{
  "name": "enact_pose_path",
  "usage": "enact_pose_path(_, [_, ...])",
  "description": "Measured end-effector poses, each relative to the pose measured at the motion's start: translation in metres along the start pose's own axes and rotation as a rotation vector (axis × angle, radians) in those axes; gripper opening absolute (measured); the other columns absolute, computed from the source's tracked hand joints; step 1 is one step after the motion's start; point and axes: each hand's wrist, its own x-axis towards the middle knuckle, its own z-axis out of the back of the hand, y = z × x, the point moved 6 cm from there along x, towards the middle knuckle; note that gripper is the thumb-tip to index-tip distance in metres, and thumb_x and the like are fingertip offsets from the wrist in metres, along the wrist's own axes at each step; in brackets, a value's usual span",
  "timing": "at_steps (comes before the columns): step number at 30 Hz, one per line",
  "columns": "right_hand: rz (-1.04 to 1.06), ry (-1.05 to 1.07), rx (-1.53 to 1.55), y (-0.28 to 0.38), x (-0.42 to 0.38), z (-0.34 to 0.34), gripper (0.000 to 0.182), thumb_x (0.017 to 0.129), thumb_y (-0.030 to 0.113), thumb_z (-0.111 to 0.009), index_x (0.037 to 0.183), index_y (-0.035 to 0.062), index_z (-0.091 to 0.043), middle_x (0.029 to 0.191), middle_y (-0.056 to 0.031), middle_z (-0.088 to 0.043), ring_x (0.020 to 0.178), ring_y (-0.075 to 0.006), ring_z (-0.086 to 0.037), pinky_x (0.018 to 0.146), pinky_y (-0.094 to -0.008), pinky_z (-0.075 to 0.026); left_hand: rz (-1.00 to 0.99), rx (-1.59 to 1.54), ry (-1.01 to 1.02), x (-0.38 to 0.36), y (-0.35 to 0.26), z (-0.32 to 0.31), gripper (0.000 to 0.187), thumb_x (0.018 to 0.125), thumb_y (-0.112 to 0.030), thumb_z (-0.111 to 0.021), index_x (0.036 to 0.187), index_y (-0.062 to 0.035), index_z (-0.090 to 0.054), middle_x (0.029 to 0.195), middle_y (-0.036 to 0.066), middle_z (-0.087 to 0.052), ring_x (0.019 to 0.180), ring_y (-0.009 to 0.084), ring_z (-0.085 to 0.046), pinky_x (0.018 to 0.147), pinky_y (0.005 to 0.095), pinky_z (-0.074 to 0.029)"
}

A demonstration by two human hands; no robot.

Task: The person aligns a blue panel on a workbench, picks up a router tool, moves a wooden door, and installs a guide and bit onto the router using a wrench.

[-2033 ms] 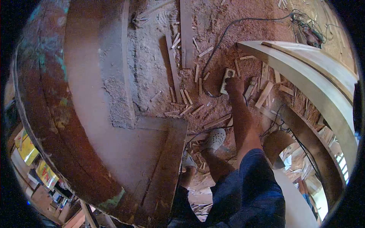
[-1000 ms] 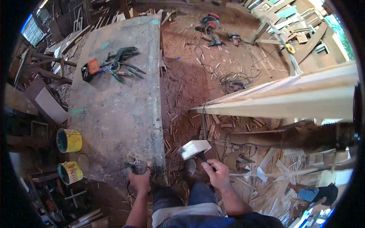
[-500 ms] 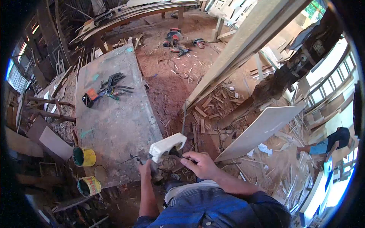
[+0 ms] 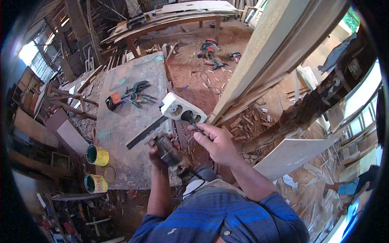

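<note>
My right hand point(image 4: 216, 142) holds a black cable just below a black plug point(image 4: 188, 116) seated in a white multi-socket outlet strip point(image 4: 180, 108), which hangs in the air in front of me. My left hand point(image 4: 162, 157) grips a dark power tool point(image 4: 167, 150) with a long flat bar point(image 4: 145, 133) sticking out to the upper left. Both hands are raised close together, above the near end of a dusty workbench point(image 4: 125, 125).
On the workbench lie an orange-and-black tool point(image 4: 113, 100) and dark pliers-like tools point(image 4: 137, 91). Two yellow paint cans point(image 4: 97, 156) stand to its left. A long pale timber beam point(image 4: 275, 48) rises at the right. Saws point(image 4: 208, 48) and offcuts litter the sawdust floor.
I have stood up from the floor, where my right hand reached the outlet strip. Both hands rose, lifting the strip and the tool higher in front of me.
</note>
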Motion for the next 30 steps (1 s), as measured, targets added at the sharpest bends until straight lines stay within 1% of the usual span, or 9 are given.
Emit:
enact_pose_path(7, [0.089,-0.123,0.049,0.005,0.044,0.032,0.036,0.108,0.024,-0.059,0.133,-0.0005,-0.067,0.083,0.0081,-0.055,0.070,-0.0007,-0.043,0.060,-0.0214,-0.035,-0.126,-0.145,0.009,0.101,0.009,-0.032,0.072,0.072,-0.043,-0.077,0.127,0.0016,-0.062,0.132,0.022,-0.065,0.119,0.0368,-0.066,0.106,0.0534,-0.053])
enact_pose_path(10, [-0.017,-0.114,-0.047,0.004,0.074,0.054,0.038,0.109,0.025,-0.058,0.134,-0.0025,-0.064,0.105,-0.0029,-0.065,0.093,-0.0088,-0.056,0.082,-0.0275,-0.044,-0.110,-0.211,-0.004,0.162,0.019,-0.003,0.074,0.066,-0.039,-0.081,0.126,-0.0007,-0.065,0.120,0.018,-0.070,0.114,0.0382,-0.067,0.109,0.0548,-0.050])
enact_pose_path(11, [0.002,-0.132,-0.050,-0.006,0.089,0.057,0.038,0.109,0.026,-0.058,0.135,-0.0013,-0.064,0.094,0.0018,-0.058,0.083,-0.0062,-0.049,0.074,-0.0251,-0.040,-0.089,-0.208,0.023,0.183,0.020,0.003,0.075,0.064,-0.039,-0.081,0.127,-0.0010,-0.065,0.119,0.018,-0.070,0.113,0.0382,-0.067,0.109,0.0545,-0.050])
enact_pose_path(13, [0.041,-0.168,-0.057,-0.026,0.120,0.062,0.038,0.110,0.026,-0.057,0.137,0.0011,-0.064,0.071,0.0112,-0.045,0.063,-0.0011,-0.036,0.057,-0.0205,-0.031,-0.088,-0.142,0.180,0.225,0.019,0.013,0.099,0.062,-0.056,-0.080,0.140,-0.0017,-0.049,0.135,0.023,-0.053,0.128,0.0408,-0.051,0.115,0.0553,-0.041])
enact_pose_path(16, [0.029,-0.267,0.018,-0.040,0.190,0.076,0.036,0.111,0.027,-0.054,0.134,0.0019,-0.065,0.071,0.0111,-0.043,0.061,-0.0012,-0.036,0.055,-0.0209,-0.030,-0.023,-0.047,0.477,0.325,0.018,0.013,0.137,0.059,-0.081,-0.077,0.159,-0.0027,-0.026,0.159,0.030,-0.029,0.149,0.0447,-0.028,0.124,0.0565,-0.026])
enact_pose_path(18, [0.026,-0.345,0.052,-0.049,0.236,0.085,0.035,0.112,0.027,-0.053,0.133,0.0022,-0.066,0.070,0.0107,-0.042,0.061,-0.0013,-0.036,0.055,-0.0210,-0.030,0.080,-0.062,0.487,0.398,0.024,0.016,0.152,0.055,-0.090,-0.077,0.165,-0.0027,-0.018,0.167,0.032,-0.021,0.157,0.0467,-0.019,0.127,0.0584,-0.022])
enact_pose_path(21, [-0.064,-0.426,0.069,-0.058,0.266,0.086,0.036,0.112,0.028,-0.052,0.132,0.0010,-0.065,0.071,0.0095,-0.043,0.061,-0.0015,-0.036,0.055,-0.0207,-0.030,0.293,-0.126,0.504,0.448,0.017,0.016,0.152,0.051,-0.081,-0.085,0.164,-0.0011,-0.022,0.168,0.029,-0.024,0.156,0.0498,-0.019,0.125,0.0642,-0.022])
enact_pose_path(23, [-0.026,-0.507,0.075,-0.062,0.285,0.099,0.036,0.113,0.028,-0.051,0.132,0.0000,-0.064,0.071,0.0091,-0.043,0.061,-0.0015,-0.036,0.055,-0.0206,-0.030,0.305,-0.117,0.742,0.477,0.006,-0.011,0.149,0.051,-0.075,-0.089,0.163,-0.0011,-0.026,0.167,0.031,-0.024,0.155,0.0508,-0.021,0.124,0.0653,-0.023])
enact_pose_path(30, [0.036,-0.886,0.350,-0.077,0.284,0.134,0.034,0.113,0.026,-0.050,0.125,-0.0029,-0.061,0.070,0.0077,-0.039,0.057,-0.0017,-0.033,0.052,-0.0207,-0.031,0.407,-0.028,0.783,0.528,0.038,-0.043,0.143,0.047,-0.066,-0.094,0.161,-0.0035,-0.033,0.160,0.036,-0.034,0.150,0.0499,-0.034,0.122,0.0661,-0.028])
